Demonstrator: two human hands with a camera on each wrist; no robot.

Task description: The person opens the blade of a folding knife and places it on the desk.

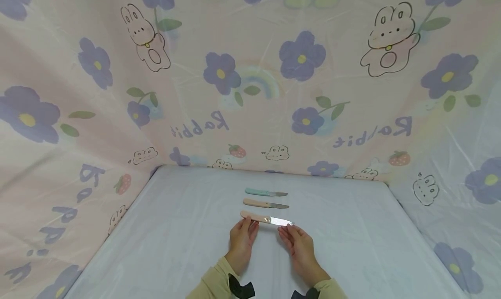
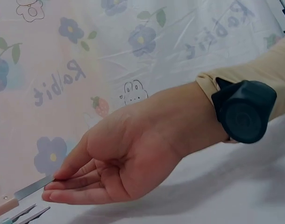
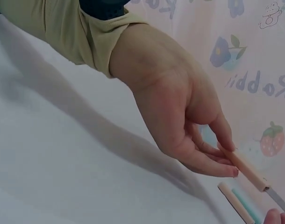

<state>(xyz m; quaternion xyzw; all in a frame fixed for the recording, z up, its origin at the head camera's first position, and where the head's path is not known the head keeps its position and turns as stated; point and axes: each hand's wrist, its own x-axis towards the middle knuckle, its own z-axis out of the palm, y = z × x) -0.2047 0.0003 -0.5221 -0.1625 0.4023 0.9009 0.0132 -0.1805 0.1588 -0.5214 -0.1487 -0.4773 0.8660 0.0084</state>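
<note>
A small paring knife with a pinkish-beige handle (image 1: 255, 216) is held crosswise between both hands, just above the table. My left hand (image 1: 240, 242) pinches the handle end between thumb and fingers; the right wrist view shows that left hand (image 3: 173, 102) too. At the other end, the thumb and fingers of my right hand (image 1: 302, 249) pinch the tip of the blade (image 1: 279, 221). The left wrist view shows this right hand (image 2: 128, 154) from the side. Beyond the held knife lie a tan-handled knife (image 1: 256, 203) and a teal-handled knife (image 1: 257, 192), roughly parallel, blades pointing right.
A white-covered table (image 1: 176, 229) spreads under the hands. Patterned fabric with rabbits and purple flowers (image 1: 302, 55) forms walls at the back and on both sides. Dark devices (image 2: 245, 112) are strapped at both wrists, over beige sleeves (image 1: 213, 281).
</note>
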